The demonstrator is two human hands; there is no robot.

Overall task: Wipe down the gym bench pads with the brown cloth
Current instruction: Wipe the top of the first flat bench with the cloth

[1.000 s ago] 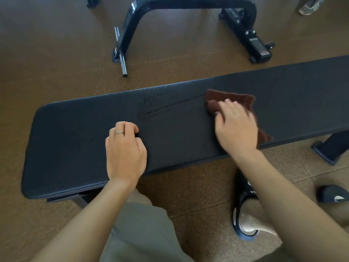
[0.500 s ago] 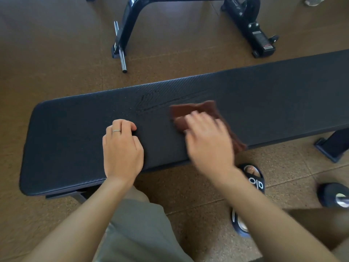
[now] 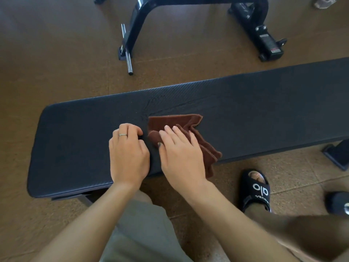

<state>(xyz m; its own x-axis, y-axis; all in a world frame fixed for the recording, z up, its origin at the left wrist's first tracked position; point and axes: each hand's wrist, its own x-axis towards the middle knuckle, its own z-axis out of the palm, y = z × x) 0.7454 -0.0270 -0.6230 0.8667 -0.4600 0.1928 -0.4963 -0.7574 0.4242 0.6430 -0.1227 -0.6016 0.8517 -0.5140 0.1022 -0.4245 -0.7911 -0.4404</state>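
A long black gym bench pad (image 3: 255, 103) runs across the view from lower left to upper right. The brown cloth (image 3: 170, 123) lies crumpled on its middle, one corner hanging over the near edge. My right hand (image 3: 181, 157) presses flat on the cloth, fingers spread over it and thumb against its left fold. My left hand (image 3: 128, 154), with a ring on one finger, rests just left of the cloth with its fingers curled onto the pad. A damp streak shows on the pad behind the cloth.
A black metal equipment frame (image 3: 198, 16) with a chrome peg (image 3: 127, 53) stands on the brown floor beyond the bench. My foot in a black slide sandal (image 3: 255, 190) is at the lower right, a dumbbell end (image 3: 340, 203) beside it. A bench leg (image 3: 338, 154) shows at right.
My right hand has swept the cloth leftwards along the pad, from the middle right until it sits next to my left hand. The left hand has stayed in place.
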